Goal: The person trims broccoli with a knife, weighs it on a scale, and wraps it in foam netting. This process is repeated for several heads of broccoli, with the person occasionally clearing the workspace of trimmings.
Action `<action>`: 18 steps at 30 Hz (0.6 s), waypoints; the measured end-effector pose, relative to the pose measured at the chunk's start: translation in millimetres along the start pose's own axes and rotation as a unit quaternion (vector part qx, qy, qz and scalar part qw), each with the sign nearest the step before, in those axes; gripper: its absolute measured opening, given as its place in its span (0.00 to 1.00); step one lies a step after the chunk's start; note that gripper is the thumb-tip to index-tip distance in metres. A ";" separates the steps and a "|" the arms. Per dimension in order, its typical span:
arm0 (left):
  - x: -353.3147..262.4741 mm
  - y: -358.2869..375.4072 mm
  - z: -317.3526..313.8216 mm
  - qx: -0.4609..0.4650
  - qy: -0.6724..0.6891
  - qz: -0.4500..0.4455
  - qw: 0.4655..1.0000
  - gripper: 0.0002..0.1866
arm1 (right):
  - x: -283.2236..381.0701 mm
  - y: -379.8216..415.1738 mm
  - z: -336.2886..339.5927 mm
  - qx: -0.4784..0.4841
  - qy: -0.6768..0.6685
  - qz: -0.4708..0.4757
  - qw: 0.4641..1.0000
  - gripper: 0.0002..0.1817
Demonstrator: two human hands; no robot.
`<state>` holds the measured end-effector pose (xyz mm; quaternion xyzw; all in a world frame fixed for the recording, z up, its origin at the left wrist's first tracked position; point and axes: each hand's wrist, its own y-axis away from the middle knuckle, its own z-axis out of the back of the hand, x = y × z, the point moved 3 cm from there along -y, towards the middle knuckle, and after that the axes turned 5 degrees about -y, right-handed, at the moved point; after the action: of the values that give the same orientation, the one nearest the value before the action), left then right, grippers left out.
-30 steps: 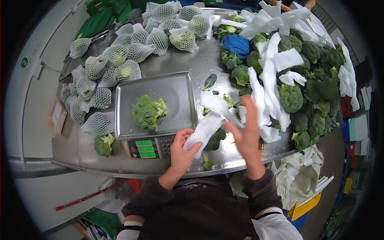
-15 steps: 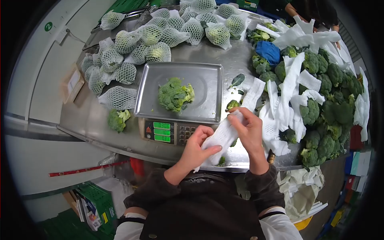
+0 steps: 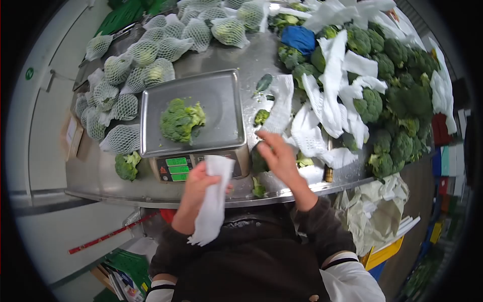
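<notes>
My left hand (image 3: 195,189) grips a white mesh foam sleeve (image 3: 211,211), which hangs down in front of the scale. Off to its right, my right hand (image 3: 279,160) is empty, fingers apart, above the steel table near a small broccoli floret (image 3: 261,117). A broccoli head (image 3: 177,122) lies on the scale's metal tray (image 3: 224,103). Below the tray, the scale display (image 3: 177,168) glows green, its digits too blurred to read. Several loose foam sleeves (image 3: 307,133) lie just beyond my right hand.
Several net-wrapped heads (image 3: 143,50) cover the table's back left. A bare broccoli head (image 3: 127,166) sits left of the scale. Piled broccoli (image 3: 400,146) fills the right side, with a blue bundle (image 3: 298,39) at its far edge. A crumpled pale bag (image 3: 375,211) is below the right edge.
My hands have parted. The left has moved left and down with the foam sleeve; the right has let go of it and opened. The whole view has shifted, turning to the right.
</notes>
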<state>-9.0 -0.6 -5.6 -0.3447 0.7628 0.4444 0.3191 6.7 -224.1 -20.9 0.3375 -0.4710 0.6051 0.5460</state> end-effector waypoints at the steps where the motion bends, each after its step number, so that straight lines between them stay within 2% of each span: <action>1: -4.6 3.8 9.9 -0.036 0.014 -0.011 0.999 0.18 | -17.9 -3.7 14.7 0.009 0.040 -0.102 0.994 0.19; 3: -11.5 8.6 28.9 -0.084 -0.020 -0.029 0.996 0.18 | -75.6 -9.2 46.3 -0.075 0.243 0.051 0.966 0.24; 4: -12.5 9.8 34.8 -0.085 -0.009 -0.049 0.995 0.17 | -85.3 -14.7 63.6 -0.066 0.141 -0.030 0.987 0.25; 7: -10.9 9.7 42.0 -0.087 0.020 -0.068 0.994 0.17 | -100.2 -18.9 91.1 -0.086 0.105 -0.082 0.987 0.26; 11: -4.3 10.1 40.8 -0.075 0.017 -0.068 0.995 0.17 | -140.8 -25.5 108.0 -0.071 0.050 -0.079 0.993 0.26; 13: -5.3 13.4 35.1 -0.079 0.004 -0.063 0.995 0.17 | -154.1 -29.7 113.1 -0.038 -0.109 -0.111 0.987 0.26; 15: -4.2 16.6 36.4 -0.090 -0.008 -0.058 0.994 0.17 | -141.2 -30.2 111.2 -0.062 -0.152 -0.109 0.980 0.22; 17: -2.9 19.2 43.2 -0.105 0.002 -0.085 0.991 0.17 | -112.3 -20.1 108.6 -0.021 -0.134 -0.208 0.969 0.18; 18: -1.9 19.8 46.1 -0.107 0.002 -0.082 0.991 0.17 | -87.5 -10.0 99.4 -0.019 -0.125 -0.222 0.967 0.15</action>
<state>-15.6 48.5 -13.5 -0.4393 0.6805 0.4951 0.3143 21.3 -347.8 -67.0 0.4964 -0.4598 0.4126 0.6098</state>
